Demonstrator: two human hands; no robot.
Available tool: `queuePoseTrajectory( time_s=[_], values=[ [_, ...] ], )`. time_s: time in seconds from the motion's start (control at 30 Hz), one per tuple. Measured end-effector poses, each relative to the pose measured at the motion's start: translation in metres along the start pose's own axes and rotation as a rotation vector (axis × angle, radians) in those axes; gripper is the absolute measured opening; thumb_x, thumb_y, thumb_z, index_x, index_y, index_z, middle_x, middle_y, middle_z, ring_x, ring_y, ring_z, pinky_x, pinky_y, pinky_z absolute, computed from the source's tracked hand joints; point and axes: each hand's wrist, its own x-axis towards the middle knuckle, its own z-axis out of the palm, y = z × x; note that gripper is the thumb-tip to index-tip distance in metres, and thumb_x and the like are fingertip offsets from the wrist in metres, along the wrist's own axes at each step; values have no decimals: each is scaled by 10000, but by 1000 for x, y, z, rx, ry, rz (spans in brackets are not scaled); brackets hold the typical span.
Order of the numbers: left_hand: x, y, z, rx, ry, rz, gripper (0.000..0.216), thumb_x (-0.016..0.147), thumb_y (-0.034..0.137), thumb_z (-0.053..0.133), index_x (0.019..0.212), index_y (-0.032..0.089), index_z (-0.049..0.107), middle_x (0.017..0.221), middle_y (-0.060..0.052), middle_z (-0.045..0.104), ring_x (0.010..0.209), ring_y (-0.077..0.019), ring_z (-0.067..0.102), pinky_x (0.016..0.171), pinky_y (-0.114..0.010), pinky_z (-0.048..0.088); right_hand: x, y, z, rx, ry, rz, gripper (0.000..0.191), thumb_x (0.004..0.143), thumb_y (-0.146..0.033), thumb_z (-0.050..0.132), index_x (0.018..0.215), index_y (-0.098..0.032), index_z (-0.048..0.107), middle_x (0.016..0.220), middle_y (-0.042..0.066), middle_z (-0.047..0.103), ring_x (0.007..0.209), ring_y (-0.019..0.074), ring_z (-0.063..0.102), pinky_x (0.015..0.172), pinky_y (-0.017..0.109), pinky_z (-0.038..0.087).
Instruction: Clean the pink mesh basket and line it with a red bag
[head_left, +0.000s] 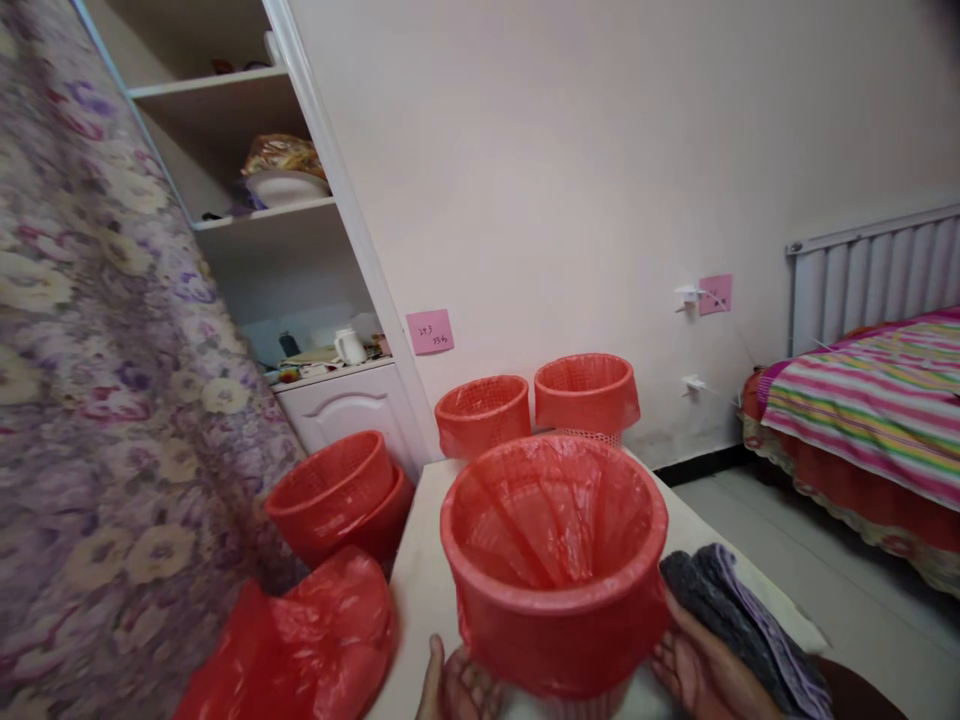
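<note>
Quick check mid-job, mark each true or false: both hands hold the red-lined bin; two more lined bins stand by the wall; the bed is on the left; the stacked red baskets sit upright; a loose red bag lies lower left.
1. Both the left hand and right hand hold the round basket bin lined with a red plastic bag: true.
2. Two more red-lined bins stand by the wall: true.
3. The striped bed is on the left: false, right.
4. The stacked red mesh baskets sit upright: false, tilted.
5. A loose red plastic bag lies lower left: true.
</note>
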Motion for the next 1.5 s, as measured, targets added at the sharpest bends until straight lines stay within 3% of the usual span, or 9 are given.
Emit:
queuePoseTrajectory(
  time_s=[0.1, 0.2, 0.33, 0.7, 0.83, 0.93, 1.0, 1.13, 1.5],
  values=[
    [-8, 0, 13, -28, -66, 117, 123, 883, 267, 626, 929, 180, 701, 929, -64, 777, 860, -204, 737, 871, -355, 560, -1, 2, 2, 78, -45, -52, 223, 842, -131, 700, 1037, -234, 734, 1044, 26, 788, 851, 151, 743, 768, 257, 582],
    [-16, -6, 19, -41, -157, 237, 384, 821, 126, 674, 1185, 245, 652, 1089, -47, 765, 1038, -223, 706, 982, -375, 518, -2, 4, -4, 137, -88, -55, 267, 833, -113, 696, 1080, -209, 727, 1162, 73, 748, 988, 200, 724, 890, 335, 571],
    [-12, -7, 10, -174, -178, 104, 472, 846, 160, 627, 1308, 239, 578, 1057, -38, 778, 1050, -231, 705, 968, -377, 536, -2, 9, -11, 216, -68, -55, 217, 786, -124, 739, 992, -190, 757, 1080, 78, 776, 956, 187, 734, 884, 302, 575],
    [-17, -49, -11, -185, -189, -23, 250, 692, 61, 726, 915, 173, 709, 1009, -73, 778, 911, -237, 735, 818, -335, 575, -19, 43, -8, 83, -62, -36, 342, 803, -128, 721, 1126, -237, 699, 1134, 48, 759, 1000, 196, 714, 888, 325, 557],
    [-18, -51, -17, -206, -170, -26, 256, 755, 22, 655, 939, 191, 711, 934, -41, 785, 877, -179, 735, 830, -292, 553, -19, 47, -20, 190, 16, -80, 287, 738, -120, 760, 999, -237, 730, 1041, 17, 784, 940, 170, 724, 848, 303, 570],
    [-22, -57, -13, -219, -188, -52, 158, 847, 250, 661, 974, 171, 712, 1012, -93, 775, 886, -206, 734, 806, -317, 558, -20, 52, -17, 211, 23, -68, 225, 748, -149, 760, 961, -219, 732, 1014, 22, 789, 911, 169, 726, 827, 308, 572],
    [-27, -67, -8, -229, -251, -80, 315, 804, 412, 714, 1010, 172, 715, 1104, -127, 751, 969, -264, 719, 827, -362, 556, -23, 58, -12, 198, 1, -45, 217, 765, -179, 754, 979, -197, 730, 1036, 42, 784, 942, 182, 721, 850, 321, 565],
    [-36, -86, 0, -233, -330, -52, 227, 766, 220, 754, 992, 233, 736, 1136, -71, 744, 1089, -266, 674, 969, -382, 496, -26, 66, -10, 200, -13, -31, 152, 768, -158, 742, 919, -177, 739, 979, 42, 791, 944, 189, 718, 888, 340, 558],
    [-21, -58, -20, -275, -317, 1, 200, 758, 93, 640, 783, 245, 767, 909, -32, 789, 878, -193, 709, 907, -360, 535, -20, 56, -12, 285, 42, -75, 202, 747, -131, 766, 935, -204, 754, 967, 21, 801, 863, 159, 744, 787, 271, 596]
  ],
)
